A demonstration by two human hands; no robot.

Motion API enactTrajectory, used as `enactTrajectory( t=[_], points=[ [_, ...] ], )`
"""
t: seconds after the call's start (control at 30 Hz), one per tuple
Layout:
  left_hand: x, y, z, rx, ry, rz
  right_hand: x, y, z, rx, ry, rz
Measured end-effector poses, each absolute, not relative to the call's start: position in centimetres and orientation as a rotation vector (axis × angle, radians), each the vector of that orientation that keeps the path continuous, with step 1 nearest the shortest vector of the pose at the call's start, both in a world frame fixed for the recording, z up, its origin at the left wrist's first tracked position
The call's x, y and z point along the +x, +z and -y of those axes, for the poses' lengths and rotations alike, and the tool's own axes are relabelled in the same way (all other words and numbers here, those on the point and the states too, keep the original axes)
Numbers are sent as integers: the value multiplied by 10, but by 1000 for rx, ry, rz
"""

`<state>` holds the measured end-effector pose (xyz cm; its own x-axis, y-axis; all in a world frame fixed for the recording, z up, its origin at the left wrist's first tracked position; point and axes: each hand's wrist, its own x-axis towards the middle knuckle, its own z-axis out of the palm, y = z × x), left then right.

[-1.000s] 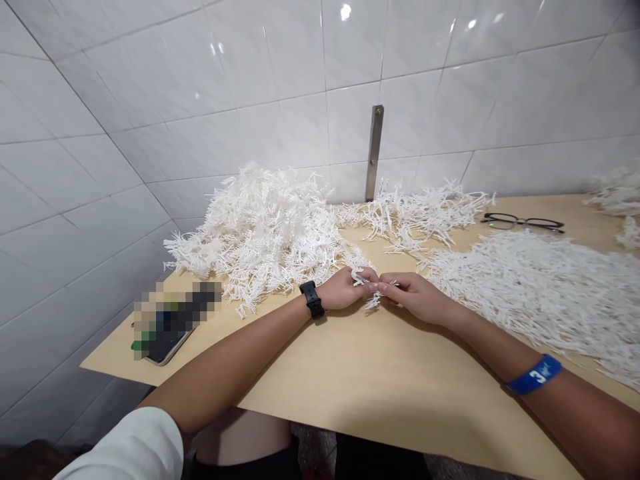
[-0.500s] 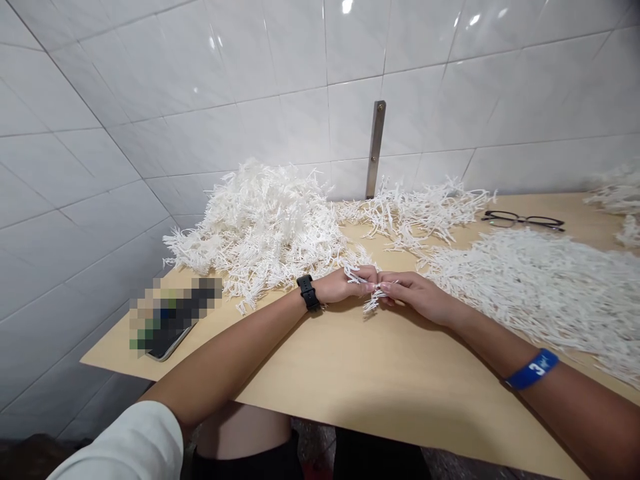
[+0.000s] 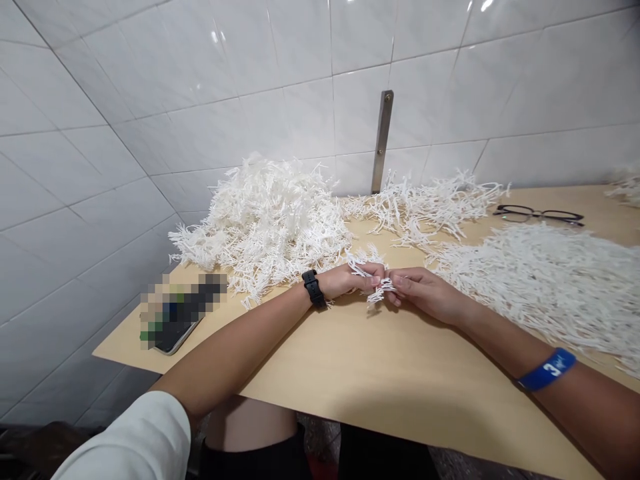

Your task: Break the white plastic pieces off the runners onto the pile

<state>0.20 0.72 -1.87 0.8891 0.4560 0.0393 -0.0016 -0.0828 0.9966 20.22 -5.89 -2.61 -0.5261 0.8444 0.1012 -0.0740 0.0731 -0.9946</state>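
My left hand (image 3: 356, 280), with a black watch at the wrist, is closed on a thin white branched strip (image 3: 382, 291). Parts of the strip stick out above the fingers and below the thumb. Close beside it, my right hand (image 3: 430, 295) pinches the strip's right side between thumb and fingers. What exactly lies between those fingertips is too small to make out. Behind my left hand rises a tall tangled pile of similar white branched strips (image 3: 280, 217). To the right of my right hand spreads a flat layer of loose white pieces (image 3: 540, 290).
A smaller heap of white strips (image 3: 445, 203) lies at the back by the tiled wall, below a metal bracket (image 3: 383, 143). Eyeglasses (image 3: 540, 215) rest at the back right. A phone (image 3: 177, 337), partly blurred out, is at the left on the tan tabletop (image 3: 320, 367).
The view has shifted slightly, so everything sits a little further right. My fingertips have drawn slightly apart, and more of the strip shows between the hands.
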Motion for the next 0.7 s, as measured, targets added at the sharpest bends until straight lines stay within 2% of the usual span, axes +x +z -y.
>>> enactTrajectory(
  t=[0.7],
  points=[
    [1, -17, -7, 1370, 393, -292, 202, -17, 63, -708, 1685, 1425]
  ],
)
